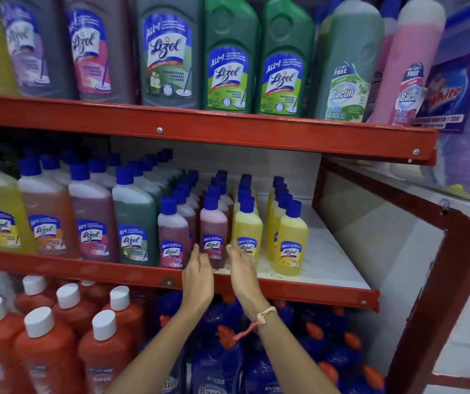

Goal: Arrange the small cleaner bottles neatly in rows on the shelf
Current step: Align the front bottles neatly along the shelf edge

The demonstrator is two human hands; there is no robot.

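Head view: both arms reach up from below toward the front edge of the middle shelf [299, 292], where the small cleaner bottles stand in four files running front to back.
Left hand [198, 277]: grip released, fingers loosely spread, just to the left of the front dark-red bottle [213, 231]; whether the fingertips touch it I cannot tell.
Right hand [242, 273]: grip also released, palm turned inward, in the gap between that bottle and the front yellow bottle [247, 226]; it holds nothing.
Front-edge risk: the front bottles stand close to the red lip, so a pull toward the person could tip one off onto the orange bottles [46, 351] on the shelf below.
Squeeze risk: closing both palms on the narrow dark-red bottle at label height, well under its cap, could rock it into its neighbours.
Neighbour risk: the left file's front bottle [172, 237] stands nearly touching, so a sideways nudge could spread down the line.
Right file [290, 240]: stands apart, near the bare right end of the shelf; an outward sweep of the right hand could skew it.
Back rows: caps only are visible; their alignment cannot be judged.
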